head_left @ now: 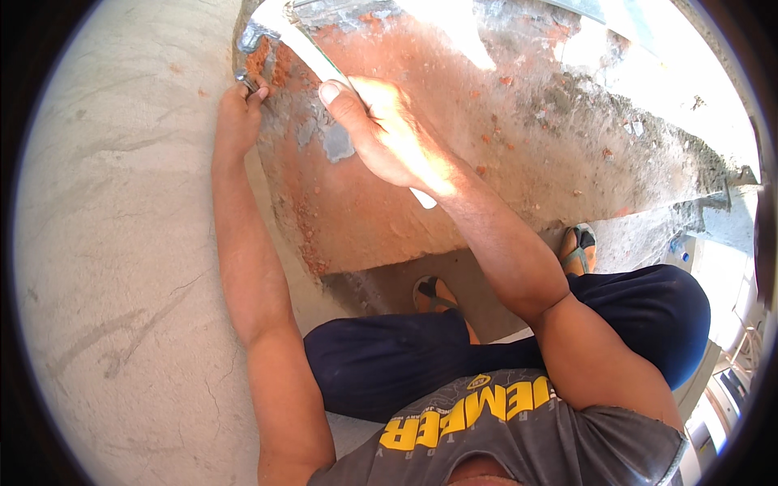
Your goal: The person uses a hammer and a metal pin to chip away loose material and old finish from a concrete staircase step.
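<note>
— Why the two grips?
— The left hand [240,113] pinches a chisel [245,78] against the brick wall's [454,121] corner to steady it; the right hand [381,130], fist clamped on a hammer [304,49], holds it just right of that corner.

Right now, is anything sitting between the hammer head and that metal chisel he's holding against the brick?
Nothing visible does. The left hand pinches the chisel at the brick edge; the hammer in the right hand sits just above it.
</note>
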A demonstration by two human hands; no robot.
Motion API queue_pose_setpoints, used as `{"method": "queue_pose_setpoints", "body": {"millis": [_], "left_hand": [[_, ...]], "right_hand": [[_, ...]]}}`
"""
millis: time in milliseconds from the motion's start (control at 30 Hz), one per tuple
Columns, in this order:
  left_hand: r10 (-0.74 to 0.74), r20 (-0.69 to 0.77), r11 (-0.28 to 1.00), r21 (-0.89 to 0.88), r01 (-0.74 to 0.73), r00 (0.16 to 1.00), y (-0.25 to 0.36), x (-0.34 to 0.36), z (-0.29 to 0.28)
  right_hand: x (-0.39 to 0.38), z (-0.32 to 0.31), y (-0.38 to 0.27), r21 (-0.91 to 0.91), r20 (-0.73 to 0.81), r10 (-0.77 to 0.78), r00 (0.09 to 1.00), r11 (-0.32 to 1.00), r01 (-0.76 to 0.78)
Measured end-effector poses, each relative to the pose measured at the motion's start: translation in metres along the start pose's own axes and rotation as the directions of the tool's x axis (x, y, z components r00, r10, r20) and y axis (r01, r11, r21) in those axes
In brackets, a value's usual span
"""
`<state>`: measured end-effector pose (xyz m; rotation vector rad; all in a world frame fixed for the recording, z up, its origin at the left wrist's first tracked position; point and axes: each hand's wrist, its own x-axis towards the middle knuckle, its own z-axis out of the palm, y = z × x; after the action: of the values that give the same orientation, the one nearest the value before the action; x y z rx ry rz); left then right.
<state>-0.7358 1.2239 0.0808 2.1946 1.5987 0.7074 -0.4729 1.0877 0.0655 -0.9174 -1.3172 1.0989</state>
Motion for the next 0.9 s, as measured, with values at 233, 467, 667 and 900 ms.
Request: {"method": "queue_pose_setpoints", "body": {"millis": [233,467,667,900], "left_hand": [[0.125,0.116,0.976,0.163,-0.143,0.985,-0.004,0.007,0.015],[0.068,0.153,0.991,0.104,-0.084,0.986,-0.011,0.012,0.025],[-0.033,0.163,0.997,0.074,0.021,0.986,-0.006,0.006,0.024],[0.023,0.167,1.0,-0.001,-0.024,0.986,-0.003,0.006,0.012]], "right_hand": [[-0.001,0.014,0.004,-0.01,-0.023,-0.016,1.0,1.0,0.016],[-0.016,0.039,0.042,-0.043,-0.111,0.091,0.99,0.994,-0.096],[-0.007,0.028,0.037,-0.128,-0.3,-0.255,0.919,0.966,0.226],[-0.004,0.016,0.032,-0.014,-0.328,-0.296,0.897,0.951,0.308]]}}
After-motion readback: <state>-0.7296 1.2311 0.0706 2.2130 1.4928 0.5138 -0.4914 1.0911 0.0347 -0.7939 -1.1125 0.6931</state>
